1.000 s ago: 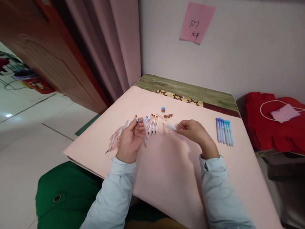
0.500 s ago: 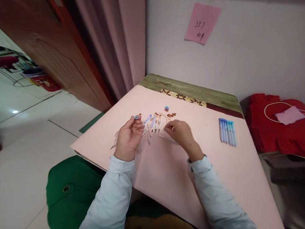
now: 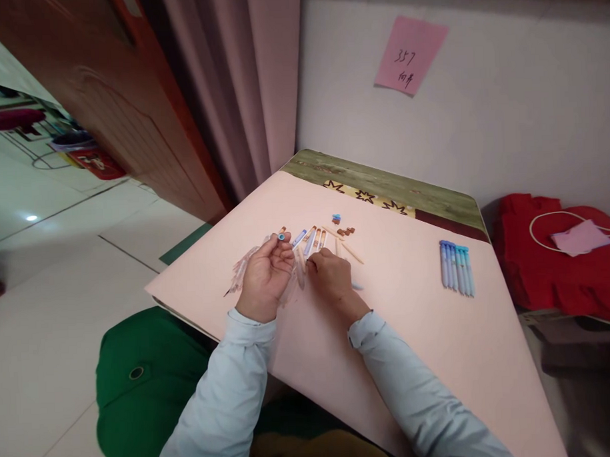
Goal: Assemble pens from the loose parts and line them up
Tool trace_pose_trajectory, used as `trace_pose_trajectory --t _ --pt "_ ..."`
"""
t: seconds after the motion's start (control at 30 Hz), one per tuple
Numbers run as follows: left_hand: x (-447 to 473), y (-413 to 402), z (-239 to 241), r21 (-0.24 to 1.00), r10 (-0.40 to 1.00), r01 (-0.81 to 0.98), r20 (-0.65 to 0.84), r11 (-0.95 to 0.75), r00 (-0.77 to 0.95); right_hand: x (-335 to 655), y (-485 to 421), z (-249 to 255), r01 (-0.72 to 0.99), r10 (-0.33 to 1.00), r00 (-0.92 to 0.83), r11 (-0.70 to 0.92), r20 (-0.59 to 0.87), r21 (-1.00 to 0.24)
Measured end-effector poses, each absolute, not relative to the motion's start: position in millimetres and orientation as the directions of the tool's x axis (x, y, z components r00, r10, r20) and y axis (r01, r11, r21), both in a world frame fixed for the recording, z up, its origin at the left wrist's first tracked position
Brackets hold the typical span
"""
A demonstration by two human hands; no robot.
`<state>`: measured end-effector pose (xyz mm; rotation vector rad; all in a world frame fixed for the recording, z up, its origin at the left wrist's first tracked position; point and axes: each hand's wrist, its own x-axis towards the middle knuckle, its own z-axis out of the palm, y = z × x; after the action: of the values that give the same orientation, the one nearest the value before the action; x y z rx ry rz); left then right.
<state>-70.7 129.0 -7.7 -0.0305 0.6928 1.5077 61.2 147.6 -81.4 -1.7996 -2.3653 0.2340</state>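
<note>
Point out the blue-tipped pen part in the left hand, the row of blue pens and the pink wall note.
blue-tipped pen part (image 3: 282, 236): head view, on its blue end.
row of blue pens (image 3: 455, 270): head view, mid-barrel of the row.
pink note (image 3: 410, 55): head view, centre of the paper.

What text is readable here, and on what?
"357": handwritten on the pink sticky note on the wall.
Second line of that note: handwritten characters, too blurred to read.
Blue pens and the pen barrel in the left hand: any print too small to read.
</note>
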Motion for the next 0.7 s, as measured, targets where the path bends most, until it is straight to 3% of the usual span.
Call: trace_pose_trajectory --t 0.2,0.3,0.37,0.43,0.57,0.63,0.7 --pt "-61.7 128.9 -7.4 0.393 0.896 -0.913 -0.435 0.107 -0.082 57.2 146.3 -84.2 0.937 0.959 -0.280 0.284 0.052 -0.202" --pt "-58.2 128.7 -6.2 0.401 0.896 -0.909 -0.437 0.115 -0.080 61.1 146.4 -82.2 0.919 0.954 -0.281 0.298 0.102 -0.256" --pt "-55.6 128.1 -6.2 0.415 0.895 -0.902 -0.438 0.120 -0.083 68.3 149.4 -79.0 0.887 0.953 -0.242 0.294 0.184 -0.357" --pt "-51.4 126.6 -7.6 0.426 0.896 -0.895 -0.438 0.132 -0.077 78.8 154.7 -74.0 0.800 0.952 -0.152 0.277 0.267 -0.533" --pt "-37.1 122.0 -14.6 0.397 0.882 -0.891 -0.470 0.222 0.011 101.0 165.5 -61.6 0.359 0.984 0.017 0.161 0.179 -0.919" --pt "-29.8 120.8 -20.0 0.378 0.869 -0.887 -0.492 0.264 0.050 108.8 168.6 -56.7 0.169 0.994 0.028 0.096 0.102 -0.981" --pt "-25.9 121.5 -26.4 0.370 0.861 -0.882 -0.503 0.292 0.074 114.7 170.7 -54.6 0.104 0.996 0.047 0.067 0.073 -0.992"
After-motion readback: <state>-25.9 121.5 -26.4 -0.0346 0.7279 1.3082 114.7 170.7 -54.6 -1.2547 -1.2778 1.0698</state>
